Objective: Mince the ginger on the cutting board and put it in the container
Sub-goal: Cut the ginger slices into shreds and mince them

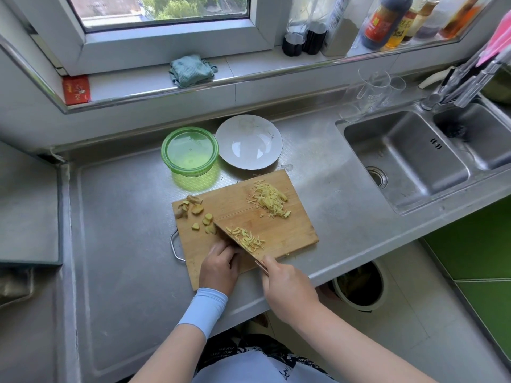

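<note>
Ginger shreds [269,200] heap at the cutting board's [293,233] far-right part, and more lie on the cleaver [232,240]. The right hand [287,286] grips its handle. The left hand [219,268] curls against the blade, its grasp unclear. The green container [190,150] sits beyond the board.

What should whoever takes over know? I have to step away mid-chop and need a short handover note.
Right hand grips the knife, blade down on the cutting board.
Left hand sits curled against the blade; what it holds is hidden.
Ginger: shredded pile at the board's far right, slivers by the blade, chunks at its left.
Green container stands behind the board and looks empty.
Done: most ginger shredded.
Left: mince it, then move it into the container.
</note>
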Demonstrator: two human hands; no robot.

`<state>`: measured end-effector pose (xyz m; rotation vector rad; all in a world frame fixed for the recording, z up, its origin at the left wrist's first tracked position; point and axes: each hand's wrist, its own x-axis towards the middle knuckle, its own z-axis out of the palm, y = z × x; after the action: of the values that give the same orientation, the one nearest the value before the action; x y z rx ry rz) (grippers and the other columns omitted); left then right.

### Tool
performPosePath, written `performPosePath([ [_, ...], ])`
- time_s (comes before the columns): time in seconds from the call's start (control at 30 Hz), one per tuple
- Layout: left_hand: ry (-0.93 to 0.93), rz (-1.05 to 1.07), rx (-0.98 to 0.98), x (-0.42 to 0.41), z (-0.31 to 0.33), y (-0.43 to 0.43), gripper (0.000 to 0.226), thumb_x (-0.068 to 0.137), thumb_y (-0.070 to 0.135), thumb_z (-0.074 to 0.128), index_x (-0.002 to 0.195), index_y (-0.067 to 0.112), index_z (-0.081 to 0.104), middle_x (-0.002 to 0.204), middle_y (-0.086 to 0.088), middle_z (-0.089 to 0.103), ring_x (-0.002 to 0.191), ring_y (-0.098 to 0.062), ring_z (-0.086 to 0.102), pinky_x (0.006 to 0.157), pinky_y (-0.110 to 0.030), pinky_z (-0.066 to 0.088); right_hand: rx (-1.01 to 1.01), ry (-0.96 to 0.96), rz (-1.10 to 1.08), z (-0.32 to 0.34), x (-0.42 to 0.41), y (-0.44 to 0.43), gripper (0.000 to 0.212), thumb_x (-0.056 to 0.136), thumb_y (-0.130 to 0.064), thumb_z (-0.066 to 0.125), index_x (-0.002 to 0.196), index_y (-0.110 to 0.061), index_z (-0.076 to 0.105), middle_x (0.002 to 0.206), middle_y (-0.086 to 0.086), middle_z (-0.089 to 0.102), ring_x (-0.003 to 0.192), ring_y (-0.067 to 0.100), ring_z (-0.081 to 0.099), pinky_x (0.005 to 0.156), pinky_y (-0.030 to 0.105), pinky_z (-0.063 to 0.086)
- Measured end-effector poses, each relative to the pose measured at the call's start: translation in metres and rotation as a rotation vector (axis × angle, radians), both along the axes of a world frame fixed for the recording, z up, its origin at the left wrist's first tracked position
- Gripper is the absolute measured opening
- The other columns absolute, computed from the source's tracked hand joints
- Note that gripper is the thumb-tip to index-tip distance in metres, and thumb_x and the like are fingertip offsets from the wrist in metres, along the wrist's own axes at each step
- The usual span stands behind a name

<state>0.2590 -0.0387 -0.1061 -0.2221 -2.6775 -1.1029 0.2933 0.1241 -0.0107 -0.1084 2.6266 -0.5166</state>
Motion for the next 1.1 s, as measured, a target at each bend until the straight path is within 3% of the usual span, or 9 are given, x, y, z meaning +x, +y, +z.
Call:
performPosePath([
  [0.17, -0.04, -0.025, 0.017, -0.001, -0.002, -0.002, 0.015, 0.073, -0.006, 0.069, 0.083, 0.005, 0.072, 0.091, -0.007, 0.067, 0.086, -0.021, 0.058, 0.07, -0.026, 0.049, 0.039, 0.003, 0.007, 0.005, 0.025, 0.015, 0.012, 0.105, -0.031, 0.035, 0.097, -0.026, 0.029, 0.07, -0.003, 0.051, 0.061, 0.023, 0.048, 0.046, 0.03, 0.027],
  [0.23, -0.035, -0.031, 0.012, -0.001, -0.002, -0.002, 0.014, 0.075, -0.006, 0.067, 0.083, 0.005, 0.071, 0.092, -0.007, 0.066, 0.086, -0.022, 0.059, 0.07, -0.025, 0.048, 0.042, -0.001, -0.002, 0.005, 0.029, 0.016, 0.012, 0.105, -0.031, 0.035, 0.096, -0.026, 0.03, 0.07, -0.003, 0.051, 0.061, 0.023, 0.047, 0.046, 0.03, 0.026],
  [0.37, -0.016, -0.023, 0.009, 0.0, -0.001, -0.001, 0.021, 0.083, 0.015, 0.052, 0.08, 0.007, 0.071, 0.085, -0.006, 0.065, 0.082, -0.022, 0.057, 0.068, -0.024, 0.046, 0.032, -0.024, -0.008, 0.0, 0.01, 0.002, 0.006, 0.104, -0.028, 0.038, 0.103, -0.022, 0.036, 0.074, 0.001, 0.052, 0.067, 0.029, 0.05, 0.056, 0.038, 0.04],
  [0.53, -0.024, -0.012, 0.0, 0.0, 0.001, -0.001, 0.021, 0.081, 0.017, 0.052, 0.077, 0.007, 0.071, 0.081, -0.007, 0.063, 0.081, -0.019, 0.054, 0.067, -0.022, 0.042, 0.008, -0.013, -0.016, 0.002, -0.001, -0.005, 0.006, 0.103, -0.026, 0.038, 0.106, -0.021, 0.036, 0.08, 0.007, 0.059, 0.072, 0.033, 0.056, 0.06, 0.041, 0.045],
  [0.67, -0.039, -0.03, 0.01, -0.001, -0.001, -0.003, 0.009, 0.076, 0.001, 0.065, 0.081, 0.006, 0.071, 0.091, -0.007, 0.066, 0.084, -0.022, 0.058, 0.067, -0.025, 0.047, 0.05, -0.017, -0.004, 0.009, 0.024, 0.012, 0.01, 0.104, -0.029, 0.036, 0.096, -0.025, 0.03, 0.066, -0.002, 0.047, 0.057, 0.022, 0.045, 0.047, 0.033, 0.031],
  [0.8, -0.058, -0.06, 0.004, 0.0, -0.001, -0.003, 0.023, 0.069, -0.011, 0.074, 0.082, 0.007, 0.069, 0.095, -0.005, 0.066, 0.084, -0.024, 0.059, 0.067, -0.026, 0.048, 0.079, -0.029, -0.016, 0.01, 0.034, 0.017, 0.014, 0.104, -0.031, 0.036, 0.094, -0.024, 0.029, 0.064, -0.004, 0.043, 0.054, 0.02, 0.041, 0.045, 0.028, 0.024],
  [0.9, -0.052, -0.055, -0.006, -0.002, -0.001, -0.003, 0.017, 0.072, -0.007, 0.073, 0.08, 0.007, 0.069, 0.089, -0.007, 0.064, 0.082, -0.025, 0.059, 0.066, -0.031, 0.05, 0.063, -0.034, 0.0, 0.003, 0.016, 0.008, 0.007, 0.104, -0.028, 0.037, 0.102, -0.022, 0.033, 0.07, -0.001, 0.049, 0.061, 0.024, 0.047, 0.048, 0.033, 0.033],
  [0.97, -0.026, -0.056, -0.018, -0.001, -0.002, -0.005, 0.007, 0.078, 0.002, 0.066, 0.08, 0.007, 0.07, 0.086, -0.008, 0.064, 0.081, -0.023, 0.058, 0.067, -0.027, 0.048, 0.049, -0.015, 0.002, -0.001, 0.004, -0.001, 0.007, 0.104, -0.027, 0.037, 0.108, -0.021, 0.038, 0.076, 0.001, 0.053, 0.066, 0.028, 0.051, 0.055, 0.038, 0.041],
  [1.1, 0.009, -0.124, -0.067, 0.0, -0.003, -0.009, 0.021, 0.084, 0.013, 0.052, 0.081, 0.004, 0.072, 0.086, -0.01, 0.064, 0.082, -0.026, 0.058, 0.068, -0.031, 0.049, 0.027, 0.002, 0.003, 0.001, 0.0, -0.004, 0.008, 0.104, -0.027, 0.037, 0.109, -0.022, 0.039, 0.077, 0.002, 0.054, 0.067, 0.029, 0.052, 0.058, 0.039, 0.043],
])
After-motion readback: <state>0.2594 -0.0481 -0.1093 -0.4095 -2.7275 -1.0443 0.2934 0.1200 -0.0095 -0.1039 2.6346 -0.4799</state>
